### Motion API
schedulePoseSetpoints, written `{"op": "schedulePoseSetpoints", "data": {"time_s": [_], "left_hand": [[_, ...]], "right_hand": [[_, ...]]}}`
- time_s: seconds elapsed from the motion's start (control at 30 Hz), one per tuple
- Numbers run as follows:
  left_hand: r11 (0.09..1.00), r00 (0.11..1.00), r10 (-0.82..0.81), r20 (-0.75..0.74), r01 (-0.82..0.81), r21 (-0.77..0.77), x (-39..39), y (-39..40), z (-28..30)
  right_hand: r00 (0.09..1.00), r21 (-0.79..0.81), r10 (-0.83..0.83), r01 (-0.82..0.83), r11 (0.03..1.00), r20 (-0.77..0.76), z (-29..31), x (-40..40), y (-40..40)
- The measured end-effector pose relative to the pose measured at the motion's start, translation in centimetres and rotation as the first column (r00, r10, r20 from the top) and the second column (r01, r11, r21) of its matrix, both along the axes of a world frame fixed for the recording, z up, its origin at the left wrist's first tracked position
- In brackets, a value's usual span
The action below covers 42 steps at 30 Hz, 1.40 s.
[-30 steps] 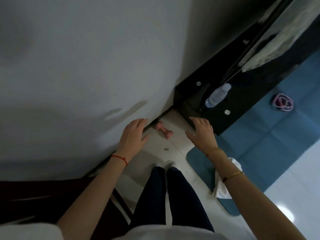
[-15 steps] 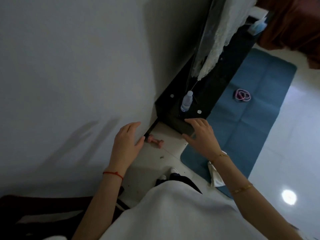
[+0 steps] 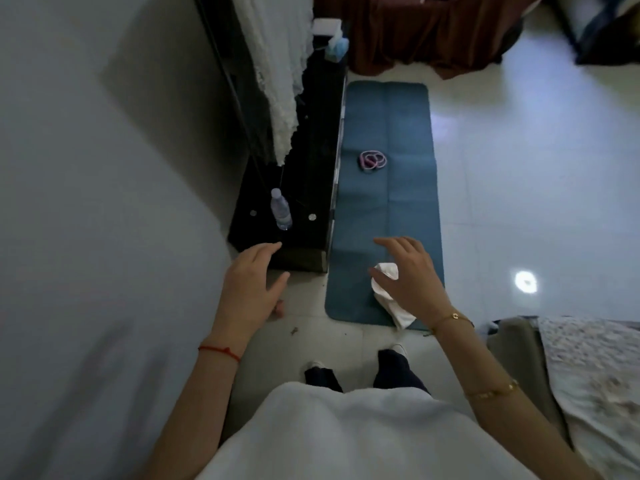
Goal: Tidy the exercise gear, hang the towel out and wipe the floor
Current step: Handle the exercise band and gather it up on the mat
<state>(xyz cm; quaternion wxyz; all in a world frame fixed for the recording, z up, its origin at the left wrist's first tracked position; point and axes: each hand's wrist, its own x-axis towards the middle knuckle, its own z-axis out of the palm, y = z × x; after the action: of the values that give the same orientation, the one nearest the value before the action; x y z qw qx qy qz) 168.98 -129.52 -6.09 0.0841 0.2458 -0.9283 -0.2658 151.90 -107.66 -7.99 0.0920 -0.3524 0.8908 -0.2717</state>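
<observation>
**Q:** Where are the edges, and what room is open for moving?

**A:** The blue exercise mat [image 3: 388, 202] runs from 6 toward 12 o'clock, its left long edge close against the black cabinet [image 3: 311, 188], its near short edge just ahead of the person's feet. Pale tiled floor [image 3: 536, 168] lies open at 2 to 3 o'clock. A grey wall [image 3: 104, 168] closes the whole 9 o'clock side.

**Q:** Hands and task items?

**A:** The left hand [image 3: 249, 289] hovers with fingers spread, gripping nothing, and all but hides a small pink object at its thumb side — too little shows to tell what it is. The right hand [image 3: 408, 275] is likewise spread and empty, above the white towel [image 3: 394, 306], which lies crumpled on the mat's near right corner. Pink resistance bands [image 3: 372, 160] lie coiled mid-mat, toward 12 o'clock.

**Q:** What else stands around?

**A:** A water bottle [image 3: 281, 213] on the cabinet top, white lace cloth [image 3: 280, 81] hanging at 11 o'clock, brown drapery [image 3: 415, 29] at 12, bedding [image 3: 588, 393] at 4 o'clock.
</observation>
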Motion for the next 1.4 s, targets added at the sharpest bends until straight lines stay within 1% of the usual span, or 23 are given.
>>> {"op": "schedulePoseSetpoints", "data": {"time_s": [0.13,0.3,0.53,0.7,0.9,1.07,1.23,1.4], "left_hand": [[0.993,0.993,-0.119,0.000,0.119,0.006,-4.7,3.4,0.5],[0.972,0.972,-0.236,-0.002,0.236,-0.024,-10.9,8.9,0.6],[0.956,0.955,-0.295,-0.027,0.294,-0.008,-20.9,18.9,0.4],[0.951,0.950,-0.308,-0.045,0.308,-0.008,-27.2,23.6,0.1],[0.955,0.954,-0.298,-0.036,0.298,-0.016,-33.8,25.3,-0.2],[0.957,0.957,-0.289,-0.026,0.289,-0.004,-41.5,26.1,-1.4],[0.961,0.961,-0.277,-0.003,0.277,0.004,-51.9,26.3,-2.8],[0.975,0.975,-0.221,0.008,0.221,0.030,-63.3,25.4,-2.5]], "right_hand": [[0.992,-0.025,-0.126,0.126,0.992,-0.012,0.1,-2.0,5.2],[0.973,-0.045,-0.230,0.228,0.973,-0.034,0.0,-5.9,12.3],[0.950,-0.013,-0.310,0.309,0.951,-0.047,-0.3,-14.1,23.4],[0.939,0.003,-0.340,0.341,0.940,-0.046,-0.5,-19.7,28.4],[0.939,0.001,-0.344,0.344,0.939,-0.006,-0.2,-26.6,30.7],[0.939,0.008,-0.343,0.342,0.939,0.008,-1.0,-34.5,31.5],[0.944,0.020,-0.330,0.330,0.944,0.024,-1.8,-45.2,31.2],[0.951,0.047,-0.308,0.306,0.951,0.032,-0.7,-58.0,29.8]]}}
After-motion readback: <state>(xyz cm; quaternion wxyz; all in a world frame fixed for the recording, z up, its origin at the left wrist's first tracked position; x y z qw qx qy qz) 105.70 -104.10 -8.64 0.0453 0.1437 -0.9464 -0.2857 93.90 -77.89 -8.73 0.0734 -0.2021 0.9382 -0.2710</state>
